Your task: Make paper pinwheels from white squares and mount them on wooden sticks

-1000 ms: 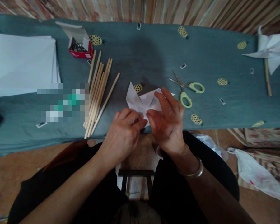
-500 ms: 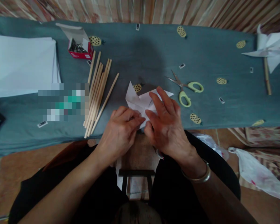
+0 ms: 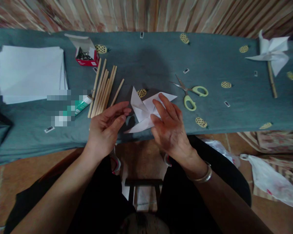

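A white paper pinwheel [image 3: 143,112] lies at the table's near edge, its folded blades pointing several ways. My right hand [image 3: 169,126] bends over its right side, fingertips pressing the folds down near the middle. To the left, my left hand [image 3: 104,128] is off the paper, palm turned inward, fingers and thumb apart with nothing between them. Close beyond that hand lies a bundle of wooden sticks [image 3: 104,87], their lower ends partly hidden by it. Scissors with pale green handles [image 3: 187,90] rest spread apart to the right of the pinwheel.
A stack of white paper [image 3: 30,71] lies at left, near a red box [image 3: 88,61] of small metal pieces and a partly blurred green-and-white tube [image 3: 81,105]. A pinwheel on a stick [image 3: 273,52] lies far right. The green tablecloth [image 3: 210,58] has a pineapple print.
My left hand has let go of the paper and moved left, its fingers opening. The lower-left blade of the pinwheel now shows. My right hand stays on the paper. The view has shifted slightly.
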Demonstrator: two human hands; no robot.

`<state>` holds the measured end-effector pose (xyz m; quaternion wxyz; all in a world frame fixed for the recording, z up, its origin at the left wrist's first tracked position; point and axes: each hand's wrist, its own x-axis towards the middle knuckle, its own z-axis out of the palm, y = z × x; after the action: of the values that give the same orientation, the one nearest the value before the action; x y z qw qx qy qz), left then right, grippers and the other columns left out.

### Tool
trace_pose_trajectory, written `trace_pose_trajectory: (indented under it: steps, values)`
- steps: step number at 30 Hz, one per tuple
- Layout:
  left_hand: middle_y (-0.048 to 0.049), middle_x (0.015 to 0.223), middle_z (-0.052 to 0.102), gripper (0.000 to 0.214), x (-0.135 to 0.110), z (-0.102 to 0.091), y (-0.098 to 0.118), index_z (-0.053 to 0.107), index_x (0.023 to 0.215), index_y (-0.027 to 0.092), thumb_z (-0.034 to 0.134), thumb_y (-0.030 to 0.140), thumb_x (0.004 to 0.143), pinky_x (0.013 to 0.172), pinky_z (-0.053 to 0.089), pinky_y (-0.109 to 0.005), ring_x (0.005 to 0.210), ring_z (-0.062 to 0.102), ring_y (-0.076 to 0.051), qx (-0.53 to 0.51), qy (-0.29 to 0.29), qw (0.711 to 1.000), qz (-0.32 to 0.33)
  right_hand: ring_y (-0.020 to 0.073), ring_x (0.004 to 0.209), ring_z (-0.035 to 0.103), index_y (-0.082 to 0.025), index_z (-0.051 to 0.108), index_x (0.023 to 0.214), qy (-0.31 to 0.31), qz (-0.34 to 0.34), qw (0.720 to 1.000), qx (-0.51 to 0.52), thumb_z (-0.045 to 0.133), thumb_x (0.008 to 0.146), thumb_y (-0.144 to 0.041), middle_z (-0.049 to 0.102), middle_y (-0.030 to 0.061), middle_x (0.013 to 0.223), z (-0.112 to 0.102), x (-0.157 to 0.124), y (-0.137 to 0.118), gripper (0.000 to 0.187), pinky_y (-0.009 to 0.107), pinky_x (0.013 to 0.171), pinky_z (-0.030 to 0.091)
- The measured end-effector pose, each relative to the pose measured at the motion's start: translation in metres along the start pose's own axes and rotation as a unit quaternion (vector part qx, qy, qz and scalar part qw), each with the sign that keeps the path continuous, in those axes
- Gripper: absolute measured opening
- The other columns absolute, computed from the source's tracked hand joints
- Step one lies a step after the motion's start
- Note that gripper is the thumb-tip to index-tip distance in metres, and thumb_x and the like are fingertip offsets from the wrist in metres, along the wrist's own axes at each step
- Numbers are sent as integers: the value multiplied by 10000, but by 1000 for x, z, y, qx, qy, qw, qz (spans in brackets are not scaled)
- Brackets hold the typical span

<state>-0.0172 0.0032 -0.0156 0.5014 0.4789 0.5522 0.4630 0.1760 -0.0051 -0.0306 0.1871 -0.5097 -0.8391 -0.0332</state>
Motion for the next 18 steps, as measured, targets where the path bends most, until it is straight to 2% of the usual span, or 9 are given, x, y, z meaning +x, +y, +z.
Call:
trace_pose_trajectory:
  steps: [3,5,9,14,18]
  values:
    - [-51,1060,713,431,-5,3,6,620,1156,220,709,201,734,1004,456,-384,1066,644,-212,-135,19,988,-74,254,1410,332,-176,651,944,24,-15,999,15,468,861,-134,545,128,1367,0,-2,4,206,455,1094,361]
    - [-76,1086,710,447,-10,6,13,569,1186,204,683,194,754,1024,450,-426,1110,637,-235,-198,21,971,-132,267,1414,322,-173,651,948,23,-16,999,30,474,856,-141,524,128,1386,-2,-3,6,202,463,1092,360]
    - [-104,1064,719,448,-20,14,24,515,1207,174,660,235,787,990,483,-456,1079,657,-255,-235,-8,947,-217,273,1409,331,-183,649,931,42,-8,998,50,478,861,-158,522,112,1384,-5,-5,6,186,459,1093,359]
    - [-90,1073,718,387,-23,20,23,567,1167,191,648,283,800,918,529,-399,1009,677,-233,-223,-82,944,-231,255,1411,329,-197,634,966,43,-21,998,49,477,881,-184,514,87,1404,-6,-8,-2,179,452,1084,362]
    - [-82,1013,730,303,-22,25,20,620,1033,175,673,305,765,807,564,-342,901,696,-216,-221,-88,944,-228,219,1413,330,-212,629,990,55,-29,998,32,456,911,-189,548,76,1381,-9,-11,-9,192,439,1098,344]
